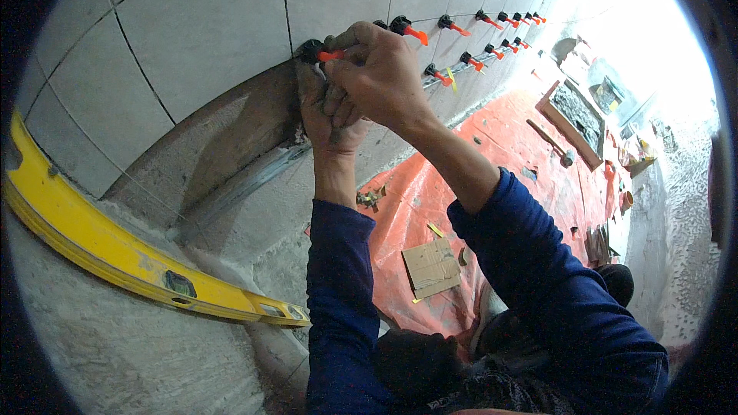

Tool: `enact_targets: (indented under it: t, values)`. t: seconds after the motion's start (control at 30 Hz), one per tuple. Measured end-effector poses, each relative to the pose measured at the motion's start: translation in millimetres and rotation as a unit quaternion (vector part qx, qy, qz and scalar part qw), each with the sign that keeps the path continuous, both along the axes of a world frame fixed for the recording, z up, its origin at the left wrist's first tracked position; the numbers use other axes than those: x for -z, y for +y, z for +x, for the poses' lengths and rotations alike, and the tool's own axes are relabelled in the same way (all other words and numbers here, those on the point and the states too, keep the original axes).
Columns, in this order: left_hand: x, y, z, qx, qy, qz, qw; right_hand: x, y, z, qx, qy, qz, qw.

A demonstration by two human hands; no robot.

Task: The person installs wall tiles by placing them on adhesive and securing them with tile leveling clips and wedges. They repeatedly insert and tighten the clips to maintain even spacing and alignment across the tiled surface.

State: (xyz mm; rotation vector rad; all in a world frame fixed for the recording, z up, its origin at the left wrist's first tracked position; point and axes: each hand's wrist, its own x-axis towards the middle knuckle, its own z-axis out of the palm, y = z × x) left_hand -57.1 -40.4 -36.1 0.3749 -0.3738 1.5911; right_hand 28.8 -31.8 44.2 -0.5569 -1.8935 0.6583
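Right hand (380, 69) pinches a black leveling clip (311, 51) with orange wedge (332, 54); left hand (327, 111) lies flat beneath.

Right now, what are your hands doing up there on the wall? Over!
Right hand pinching the orange-and-black tile clip. Left hand braced under it against the grey tile. Yellow level leaning lower left, clear of both.
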Motion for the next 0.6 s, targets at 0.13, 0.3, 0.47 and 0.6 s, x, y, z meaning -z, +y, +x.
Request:
enact_targets:
  t: [0.13,0.3,0.47,0.6]
  values:
    - [12,10,-5,0.029,-0.007,0.041,0.999,-2,1,3,-0.01,-0.045,0.01,0.999]
    - [27,19,-16,0.0,0.022,0.051,0.998,-4,0,2,-0.027,-0.027,-0.007,0.999]
    - [35,30,-22,0.078,-0.034,0.119,0.989,-6,-2,3,0.025,-0.054,0.031,0.998]
    - [28,31,-22,0.052,-0.008,0.108,0.993,-5,-4,0,0.017,-0.036,-0.017,0.999]
